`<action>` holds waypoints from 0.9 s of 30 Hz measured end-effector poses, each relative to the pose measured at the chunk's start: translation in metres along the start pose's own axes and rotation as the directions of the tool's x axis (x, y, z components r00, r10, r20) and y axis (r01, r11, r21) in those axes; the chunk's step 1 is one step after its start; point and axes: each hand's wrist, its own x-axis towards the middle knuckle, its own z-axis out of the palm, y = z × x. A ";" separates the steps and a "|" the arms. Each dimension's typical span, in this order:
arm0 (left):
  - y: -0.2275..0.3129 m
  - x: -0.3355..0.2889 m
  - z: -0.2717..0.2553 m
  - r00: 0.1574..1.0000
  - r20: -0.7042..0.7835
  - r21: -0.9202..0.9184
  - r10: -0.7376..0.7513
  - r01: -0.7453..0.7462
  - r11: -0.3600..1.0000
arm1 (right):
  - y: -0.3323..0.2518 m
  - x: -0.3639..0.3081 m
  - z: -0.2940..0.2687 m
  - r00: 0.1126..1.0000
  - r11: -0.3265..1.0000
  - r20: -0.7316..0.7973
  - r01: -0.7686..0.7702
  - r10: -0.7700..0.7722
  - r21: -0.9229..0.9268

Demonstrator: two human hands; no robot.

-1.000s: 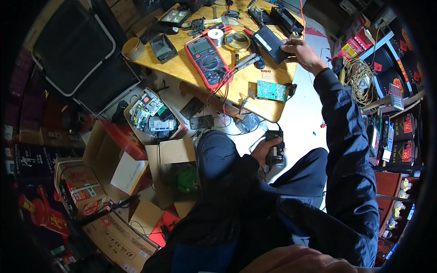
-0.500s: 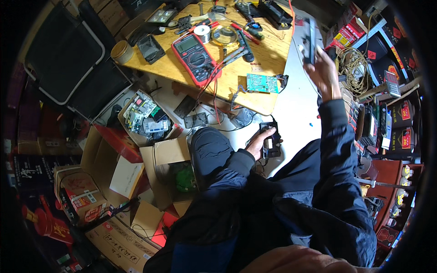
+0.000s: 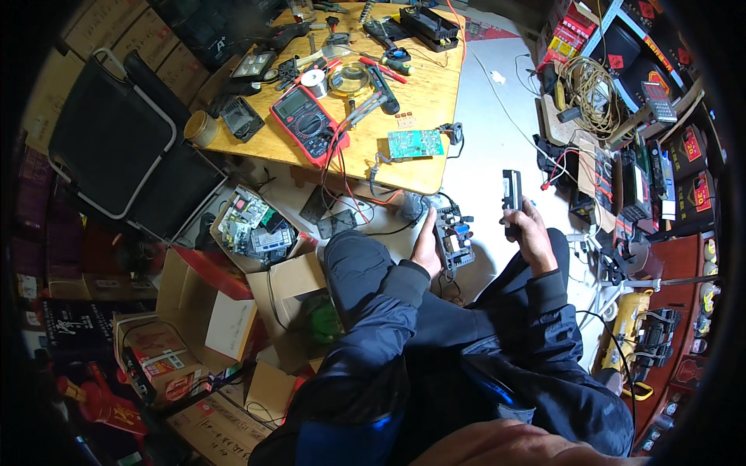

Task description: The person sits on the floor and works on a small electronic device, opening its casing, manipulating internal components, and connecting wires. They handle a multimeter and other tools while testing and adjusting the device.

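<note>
Above my lap, my left hand (image 3: pixel 424 247) grips the edge of a populated circuit board (image 3: pixel 457 239) with a blue part and dark components standing on it. My right hand (image 3: pixel 531 235), a short way to the right, is closed on a narrow black oblong piece (image 3: pixel 510 189) held upright; its exact kind is not clear. The board and the black piece are apart. On the table's near corner lies a green circuit board (image 3: pixel 415 144) with wires at both ends. A red multimeter (image 3: pixel 305 124) rests to its left, its leads hanging over the edge.
The wooden table (image 3: pixel 423 175) carries a solder spool (image 3: pixel 314 82), a magnifier (image 3: pixel 349 80) and several tools. Left of my knee stand a box of circuit boards (image 3: pixel 252 231) and open cartons (image 3: pixel 203 289). A black chair (image 3: pixel 116 147) is farther left. Coiled cable (image 3: pixel 590 92) lies at right.
My right hand has come down and nearer from beside the table's right edge, bringing the black piece close to the board. In my left hand the board now shows its components more fully.
</note>
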 end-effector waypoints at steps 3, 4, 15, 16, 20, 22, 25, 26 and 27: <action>-0.001 -0.002 0.008 0.999 -0.048 -0.045 -0.002 0.000 0.999 | 0.023 -0.015 0.006 1.000 0.997 -0.012 0.019 -0.020 -0.081; -0.002 -0.004 0.008 0.999 -0.018 -0.064 -0.040 0.039 0.997 | 0.033 -0.021 0.008 1.000 0.996 0.004 0.017 -0.017 -0.085; -0.008 0.007 -0.005 0.999 0.036 0.078 0.000 -0.003 0.997 | 0.077 -0.037 0.042 0.993 0.963 0.090 0.091 -0.071 -0.253; -0.008 0.006 -0.004 1.000 0.011 0.087 -0.012 0.011 0.996 | 0.075 -0.036 0.041 0.989 0.961 0.120 0.116 -0.088 -0.252; -0.010 0.003 0.000 0.999 0.022 0.104 -0.040 0.038 0.994 | 0.075 -0.034 0.040 0.982 0.968 0.144 0.152 -0.124 -0.201; -0.013 0.005 0.002 0.998 -0.064 0.185 0.011 0.001 0.983 | 0.082 -0.037 0.045 0.984 0.968 0.092 0.168 -0.153 -0.186; -0.014 0.009 -0.001 0.997 -0.078 0.131 -0.009 0.019 0.991 | 0.088 -0.034 0.046 0.978 0.972 0.151 0.170 -0.146 -0.160; -0.015 0.010 -0.002 0.996 -0.077 0.072 -0.033 0.038 0.997 | 0.091 -0.034 0.046 0.966 0.961 0.157 0.230 -0.206 -0.155; -0.015 0.012 -0.004 0.994 -0.098 0.082 -0.045 0.053 0.995 | 0.092 -0.032 0.044 0.962 0.948 0.175 0.245 -0.211 -0.205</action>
